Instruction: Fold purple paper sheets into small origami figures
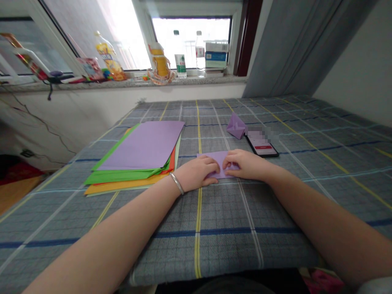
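Note:
A small folded strip of purple paper (218,154) lies flat on the checked cloth in front of me. My left hand (199,171), with a silver bangle at the wrist, bends over its left part, fingers curled onto the paper and thumb at the near edge. From the other side, my right hand (240,162) grips its right part with curled fingers. The fingertips of both hands almost meet near the middle and hide much of the strip. Just beyond the right hand stands a folded purple paper shape (235,125) with a pointed top.
Left of my hands is a stack of coloured paper (142,145), purple on top. A phone (262,145) with a lit screen lies beyond my right hand. The checked cloth (223,212) covers the table. Bottles (200,53) and boxes (216,57) line the windowsill.

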Demonstrator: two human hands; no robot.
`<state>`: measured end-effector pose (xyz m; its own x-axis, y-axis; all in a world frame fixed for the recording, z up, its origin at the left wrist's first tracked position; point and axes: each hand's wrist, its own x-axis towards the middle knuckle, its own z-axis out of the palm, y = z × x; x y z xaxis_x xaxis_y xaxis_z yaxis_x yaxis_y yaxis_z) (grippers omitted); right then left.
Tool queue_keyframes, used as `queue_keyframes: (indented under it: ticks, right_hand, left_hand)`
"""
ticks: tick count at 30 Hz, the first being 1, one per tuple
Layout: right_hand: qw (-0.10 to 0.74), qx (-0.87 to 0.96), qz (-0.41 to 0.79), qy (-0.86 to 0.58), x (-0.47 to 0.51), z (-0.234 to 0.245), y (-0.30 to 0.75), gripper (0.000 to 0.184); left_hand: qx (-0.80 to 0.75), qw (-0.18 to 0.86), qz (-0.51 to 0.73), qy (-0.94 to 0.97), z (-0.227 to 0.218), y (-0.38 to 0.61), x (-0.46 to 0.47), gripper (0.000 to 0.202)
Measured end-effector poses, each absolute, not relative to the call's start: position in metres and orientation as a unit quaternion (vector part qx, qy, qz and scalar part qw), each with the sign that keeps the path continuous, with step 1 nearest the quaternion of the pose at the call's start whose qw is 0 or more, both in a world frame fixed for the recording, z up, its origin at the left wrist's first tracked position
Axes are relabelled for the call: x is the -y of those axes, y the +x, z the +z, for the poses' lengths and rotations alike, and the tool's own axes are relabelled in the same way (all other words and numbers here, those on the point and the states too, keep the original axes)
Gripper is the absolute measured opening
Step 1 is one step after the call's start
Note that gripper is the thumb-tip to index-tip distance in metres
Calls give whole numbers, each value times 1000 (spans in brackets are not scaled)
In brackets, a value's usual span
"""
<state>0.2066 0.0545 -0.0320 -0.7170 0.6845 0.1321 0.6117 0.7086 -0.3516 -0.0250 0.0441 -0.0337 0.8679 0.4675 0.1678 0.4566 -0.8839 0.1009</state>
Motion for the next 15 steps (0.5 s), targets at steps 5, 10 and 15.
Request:
queue_keyframes:
  ticks: [5,10,15]
  right_hand:
    - [128,919,175,-331,-56,-33,207,22]
    - [120,921,146,-340,-52,-28,203,25]
    - [142,913,128,-362,-47,-27,199,12]
  left_hand:
    - [-227,-60,57,971,-33,-21,-40,20]
    - [-264,-94,60,958,-34,-18,-36,21]
    - [-315,-95,69,942,-33,-16,-34,21]
